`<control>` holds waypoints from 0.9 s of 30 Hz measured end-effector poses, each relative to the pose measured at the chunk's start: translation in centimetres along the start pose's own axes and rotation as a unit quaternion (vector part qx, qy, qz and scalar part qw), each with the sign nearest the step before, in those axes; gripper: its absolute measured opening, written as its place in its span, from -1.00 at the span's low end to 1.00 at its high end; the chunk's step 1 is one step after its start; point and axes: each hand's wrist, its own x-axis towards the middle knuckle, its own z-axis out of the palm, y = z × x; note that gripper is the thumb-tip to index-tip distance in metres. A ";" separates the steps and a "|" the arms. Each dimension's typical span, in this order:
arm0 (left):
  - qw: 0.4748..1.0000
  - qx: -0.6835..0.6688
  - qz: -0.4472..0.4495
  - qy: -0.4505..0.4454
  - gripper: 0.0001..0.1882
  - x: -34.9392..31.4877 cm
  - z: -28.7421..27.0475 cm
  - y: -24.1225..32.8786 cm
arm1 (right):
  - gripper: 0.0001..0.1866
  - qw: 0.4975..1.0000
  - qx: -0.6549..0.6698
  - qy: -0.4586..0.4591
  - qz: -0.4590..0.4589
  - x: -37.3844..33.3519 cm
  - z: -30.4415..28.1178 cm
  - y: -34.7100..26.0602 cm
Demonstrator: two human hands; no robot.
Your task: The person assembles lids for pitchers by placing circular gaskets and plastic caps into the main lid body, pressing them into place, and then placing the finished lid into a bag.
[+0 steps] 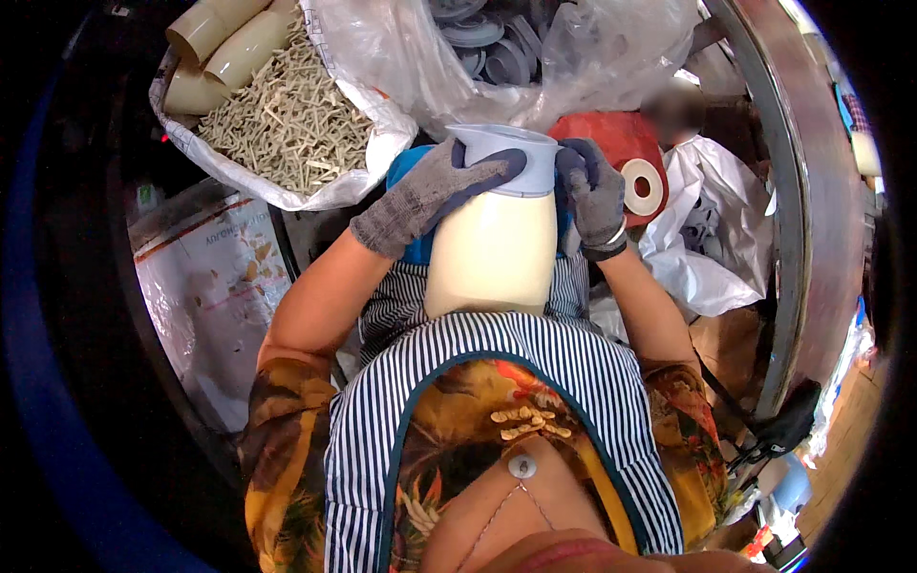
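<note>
A wide cream cylinder rests across my lap, its lower end against my striped apron. A pale blue-grey plastic collar with a flared rim sits around its far end. My left hand, in a grey and dark blue glove, grips the left side of the collar, thumb laid across its front. My right hand, gloved alike, has its fingers curled in against the collar's right side; its fingertips are partly hidden.
At the far left a white sack holds many short beige pieces and several cream tubes. Clear plastic bagging surrounds grey plastic rings ahead. To the right are a red bag, a cream ring and a white sack.
</note>
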 end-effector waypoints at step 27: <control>0.904 0.175 0.386 0.063 0.14 17.3 12.6 0.2 | -0.44 0.952 -0.027 0.304 -0.008 -6.4 -17.0 2.6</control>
